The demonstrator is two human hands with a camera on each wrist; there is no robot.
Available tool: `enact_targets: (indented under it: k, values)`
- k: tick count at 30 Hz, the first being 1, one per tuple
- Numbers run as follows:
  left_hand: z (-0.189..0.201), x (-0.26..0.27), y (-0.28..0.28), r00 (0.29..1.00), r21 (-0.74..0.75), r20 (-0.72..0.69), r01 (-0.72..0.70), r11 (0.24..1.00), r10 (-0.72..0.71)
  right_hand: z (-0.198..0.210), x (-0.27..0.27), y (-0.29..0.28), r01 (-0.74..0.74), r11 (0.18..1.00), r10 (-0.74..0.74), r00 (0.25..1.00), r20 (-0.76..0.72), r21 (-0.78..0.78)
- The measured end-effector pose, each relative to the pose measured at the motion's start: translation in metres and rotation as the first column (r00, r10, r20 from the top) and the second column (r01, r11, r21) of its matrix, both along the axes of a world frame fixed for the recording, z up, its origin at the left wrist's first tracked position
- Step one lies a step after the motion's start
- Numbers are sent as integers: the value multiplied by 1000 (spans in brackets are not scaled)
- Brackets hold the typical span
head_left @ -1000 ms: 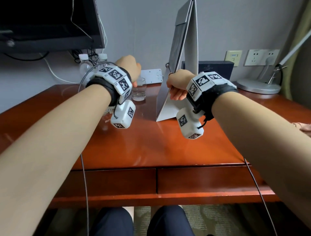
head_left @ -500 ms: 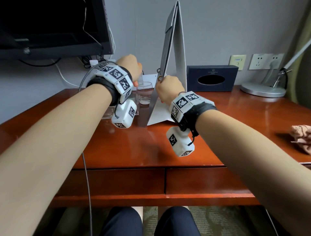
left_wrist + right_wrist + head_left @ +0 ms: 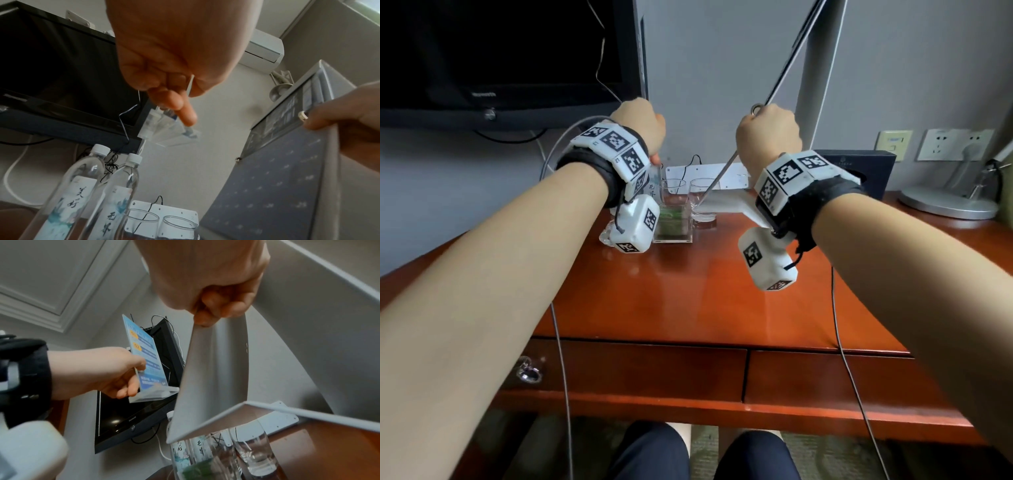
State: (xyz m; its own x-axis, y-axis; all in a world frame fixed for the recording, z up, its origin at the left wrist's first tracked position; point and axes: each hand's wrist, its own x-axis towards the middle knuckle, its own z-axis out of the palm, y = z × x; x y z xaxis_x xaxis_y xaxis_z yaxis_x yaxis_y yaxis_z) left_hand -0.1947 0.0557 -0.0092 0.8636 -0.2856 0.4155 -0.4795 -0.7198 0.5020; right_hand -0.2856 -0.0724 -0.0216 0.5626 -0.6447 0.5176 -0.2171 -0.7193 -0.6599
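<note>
A tall grey folded board (image 3: 816, 68) hangs tilted above the desk. My right hand (image 3: 768, 133) grips its front panel at the edge, beside a small metal ring. From the right wrist, the fingers (image 3: 218, 305) pinch the board (image 3: 216, 378), whose lower corner hangs over the glasses. My left hand (image 3: 640, 126) holds a clear acrylic sign stand with a blue card (image 3: 144, 356) in the air, in front of the television. From the left wrist, the thumb and fingers (image 3: 180, 100) pinch the stand (image 3: 164, 128). In the head view, the hand hides the stand.
On the red-brown desk (image 3: 688, 301) stand two water bottles (image 3: 82, 186), two glasses (image 3: 702, 202) and a clear box of green packets (image 3: 673, 222). A television (image 3: 500, 51) hangs at left. A dark tissue box (image 3: 859, 171) and a lamp base (image 3: 945, 202) sit at right.
My right hand has lifted the grey board off the desk and swung it left over the glasses. Both hands have risen. The left hand still holds the stand.
</note>
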Motion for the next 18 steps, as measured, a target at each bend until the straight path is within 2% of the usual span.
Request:
enact_targets:
  k: [4,8,13,18]
  values:
    - [4,5,11,1000,-6,17,-25,1000,25,15,-3,7,28,997,-26,999,29,-75]
    - [10,5,20,999,-6,30,-23,1000,24,31,-1,20,-2,996,9,997,78,-94]
    - [23,5,35,998,15,51,-40,999,39,44,11,42,-66,995,74,993,92,-81]
    - [31,9,58,996,-28,54,-76,997,77,49,22,63,-133,990,137,985,104,-49]
